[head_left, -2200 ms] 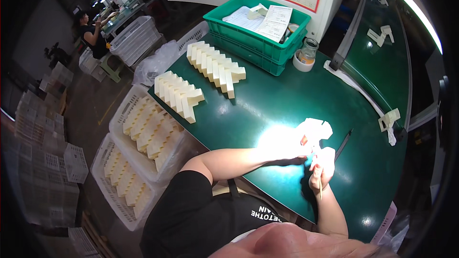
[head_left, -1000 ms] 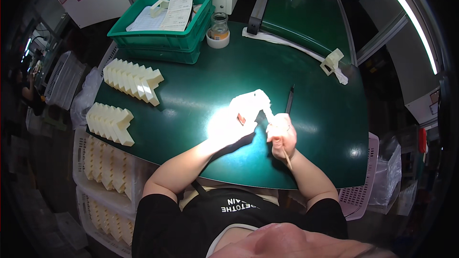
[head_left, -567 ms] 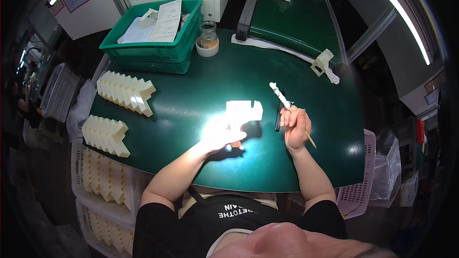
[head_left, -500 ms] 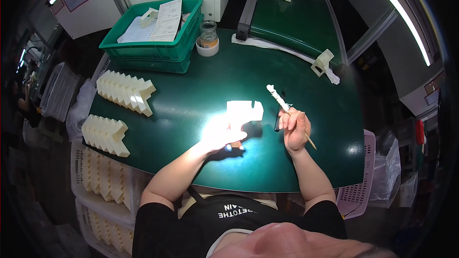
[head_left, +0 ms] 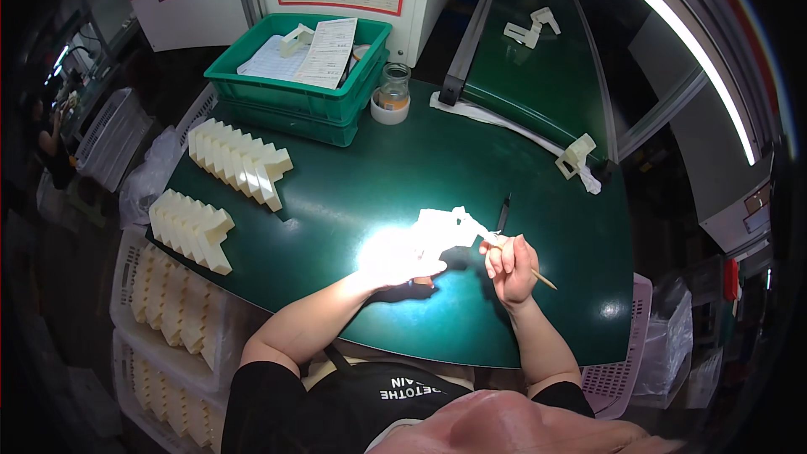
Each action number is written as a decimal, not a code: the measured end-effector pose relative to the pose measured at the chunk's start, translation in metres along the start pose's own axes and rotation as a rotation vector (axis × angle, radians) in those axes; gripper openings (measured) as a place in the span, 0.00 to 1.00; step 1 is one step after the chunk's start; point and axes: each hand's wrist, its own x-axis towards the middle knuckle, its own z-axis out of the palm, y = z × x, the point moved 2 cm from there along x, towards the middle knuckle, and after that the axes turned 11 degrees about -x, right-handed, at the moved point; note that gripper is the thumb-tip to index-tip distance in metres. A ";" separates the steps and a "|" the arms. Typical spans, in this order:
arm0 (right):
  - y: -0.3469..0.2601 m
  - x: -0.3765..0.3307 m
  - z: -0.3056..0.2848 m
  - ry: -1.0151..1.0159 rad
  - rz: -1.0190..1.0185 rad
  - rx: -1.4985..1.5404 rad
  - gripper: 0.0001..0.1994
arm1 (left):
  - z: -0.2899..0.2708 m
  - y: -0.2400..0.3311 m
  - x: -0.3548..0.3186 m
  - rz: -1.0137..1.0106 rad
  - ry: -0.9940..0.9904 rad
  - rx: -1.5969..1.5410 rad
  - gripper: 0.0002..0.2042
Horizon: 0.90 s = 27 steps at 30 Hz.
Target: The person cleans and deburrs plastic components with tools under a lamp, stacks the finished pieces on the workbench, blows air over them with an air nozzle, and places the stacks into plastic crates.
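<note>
Green table — left hand grips a cream part; right hand pinches a thin stick.

A green crate stands at the far edge of the dark green tabletop, with paper sheets and a cream part lying in it. Just to its right sits a small glass jar. Two rows of cream plastic parts stand on the tabletop's left side, the far row near the crate and the near row at the edge. White trays of similar parts sit below that edge. A black pen lies right of centre.
</note>
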 end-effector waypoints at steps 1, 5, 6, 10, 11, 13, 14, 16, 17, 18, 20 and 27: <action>0.000 0.001 -0.003 -0.021 0.040 -0.045 0.27 | -0.001 -0.003 0.000 0.007 0.013 -0.002 0.17; -0.006 -0.005 -0.006 -0.110 -0.066 0.041 0.27 | 0.010 0.020 -0.002 0.033 0.082 0.228 0.26; -0.011 -0.006 -0.002 -0.096 -0.133 -0.049 0.27 | 0.016 0.038 -0.002 0.124 0.178 0.483 0.23; -0.014 -0.013 0.014 -0.102 -0.120 -0.494 0.26 | 0.020 0.045 -0.008 0.341 0.248 0.580 0.18; -0.010 -0.013 0.008 -0.091 -0.157 -0.476 0.25 | 0.019 0.048 -0.009 0.341 0.257 0.575 0.18; -0.016 0.002 -0.002 -0.100 -0.297 -0.601 0.26 | 0.018 0.057 -0.009 0.253 0.239 0.535 0.18; -0.021 0.004 -0.003 -0.093 -0.263 -0.601 0.25 | 0.018 0.059 -0.010 0.256 0.242 0.532 0.18; -0.016 -0.001 -0.006 -0.029 -0.322 -0.527 0.25 | 0.020 0.063 -0.012 0.346 0.219 0.412 0.18; -0.014 -0.001 -0.007 0.036 -0.377 -0.448 0.25 | 0.020 0.062 -0.012 0.354 0.221 0.414 0.18; -0.015 0.004 -0.010 0.111 -0.457 -0.441 0.24 | 0.021 0.058 -0.011 0.398 0.218 0.339 0.19; -0.029 0.027 -0.007 0.265 -0.566 -0.555 0.18 | 0.021 0.052 -0.011 0.443 0.215 0.267 0.20; -0.050 0.133 -0.151 0.471 -0.586 -1.856 0.25 | 0.028 0.070 -0.017 0.272 0.087 -0.002 0.16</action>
